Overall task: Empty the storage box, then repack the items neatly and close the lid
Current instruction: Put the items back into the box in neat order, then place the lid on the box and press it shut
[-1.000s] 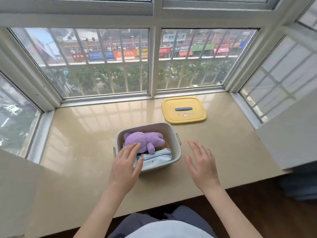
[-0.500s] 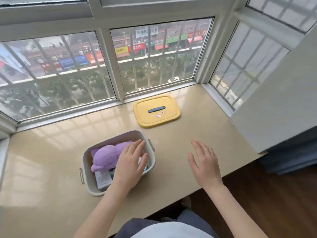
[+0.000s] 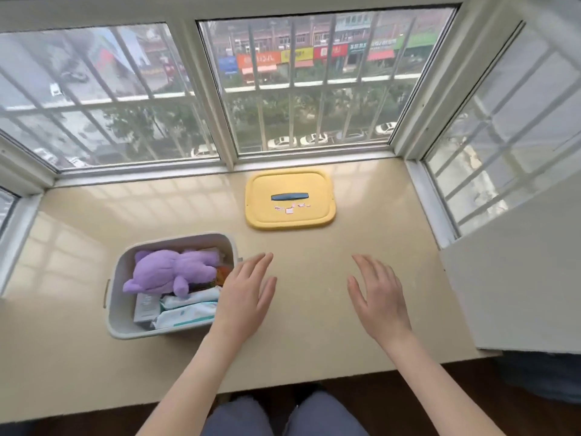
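Note:
A grey storage box (image 3: 122, 322) stands open on the beige sill at the left. Inside lie a purple plush toy (image 3: 171, 272), white wipe packs (image 3: 188, 309), a small grey carton (image 3: 145, 308) and something orange, mostly hidden. Its yellow lid (image 3: 289, 199), with a dark blue handle, lies flat near the window. My left hand (image 3: 245, 297) hovers flat at the box's right rim, fingers straight, holding nothing. My right hand (image 3: 377, 297) is spread flat above the bare sill to the right, also holding nothing.
The beige sill (image 3: 314, 325) is bounded by window frames at the back and both sides. A white wall panel (image 3: 518, 278) juts in at the right. The sill's front edge runs just above my knees.
My left hand has come out of the box and now sits at its right rim. The view has shifted, so the box appears further left. My right hand stays spread over the sill.

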`<state>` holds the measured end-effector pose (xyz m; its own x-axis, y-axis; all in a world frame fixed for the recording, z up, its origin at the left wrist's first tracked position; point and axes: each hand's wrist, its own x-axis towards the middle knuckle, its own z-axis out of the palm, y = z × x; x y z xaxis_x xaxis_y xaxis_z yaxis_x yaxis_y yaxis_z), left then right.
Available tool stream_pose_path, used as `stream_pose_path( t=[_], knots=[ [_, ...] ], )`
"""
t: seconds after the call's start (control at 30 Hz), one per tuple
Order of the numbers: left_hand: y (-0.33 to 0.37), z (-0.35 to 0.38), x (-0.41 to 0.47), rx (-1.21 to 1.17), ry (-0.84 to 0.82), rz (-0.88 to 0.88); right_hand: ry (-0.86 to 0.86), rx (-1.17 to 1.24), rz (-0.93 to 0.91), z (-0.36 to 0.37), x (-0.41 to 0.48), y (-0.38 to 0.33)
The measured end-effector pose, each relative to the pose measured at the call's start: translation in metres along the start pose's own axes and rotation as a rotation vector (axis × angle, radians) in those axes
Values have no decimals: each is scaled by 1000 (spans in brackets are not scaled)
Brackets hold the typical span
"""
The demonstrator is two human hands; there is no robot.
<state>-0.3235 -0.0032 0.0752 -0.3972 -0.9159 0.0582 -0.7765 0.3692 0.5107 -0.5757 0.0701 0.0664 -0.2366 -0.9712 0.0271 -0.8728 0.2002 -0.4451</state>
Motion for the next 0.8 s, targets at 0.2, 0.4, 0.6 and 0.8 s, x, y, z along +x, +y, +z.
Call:
stream_pose_path(
  t=[0.2,0.4,0.6,0.8],
  knots=[
    [6,13,43,21,20,-45,14,30,-23,3,57,26],
    [-19,34,100,1,12,-105,6,50,-13,25,122,47],
    [-83,85,171,-101,-99,-233,-40,62,35,79,198,75],
    [-163,146,237,-100,-134,-358,-123,72,96,169,269,107]
  ],
)
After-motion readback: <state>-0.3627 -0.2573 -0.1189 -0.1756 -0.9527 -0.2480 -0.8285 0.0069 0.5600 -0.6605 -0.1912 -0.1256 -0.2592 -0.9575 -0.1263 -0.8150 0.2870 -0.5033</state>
